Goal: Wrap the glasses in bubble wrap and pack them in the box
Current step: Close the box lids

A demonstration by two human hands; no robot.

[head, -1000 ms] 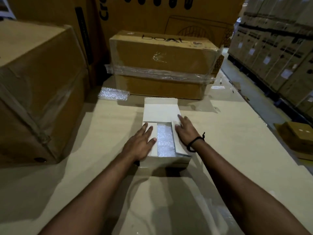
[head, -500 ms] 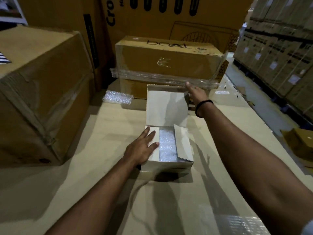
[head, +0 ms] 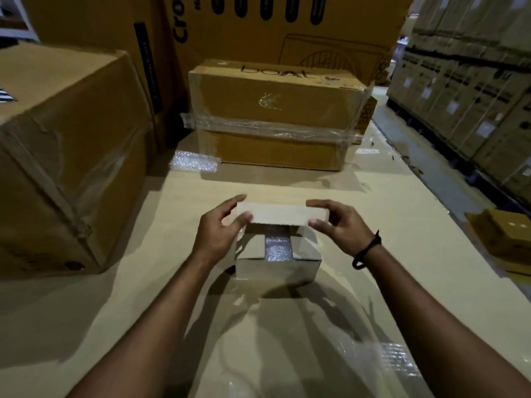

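The small pale cardboard box stands on the cardboard-covered counter. Inside the box, in the gap between its two folded-in side flaps, lies the clear bubble-wrapped bundle; the glasses themselves cannot be made out through the wrap. The long pale cardboard lid flap stands raised above the far edge of the box. The left hand pinches the left end of the lid flap between thumb and fingers. The right hand pinches the right end in the same way. The lid flap appears to be thin, light card that creases easily, so holding it at both ends should keep the fold line straight. The bundle is judged fragile: the wrap is soft and compressible, but the contents are glass, so the lid should close without downward force on the bundle. The box is probably light and may slide on the counter under a push. To lift the box, support it under the base or at the side walls, not by the flaps. A loose clear piece of bubble wrap lies beyond the box, to its far left.
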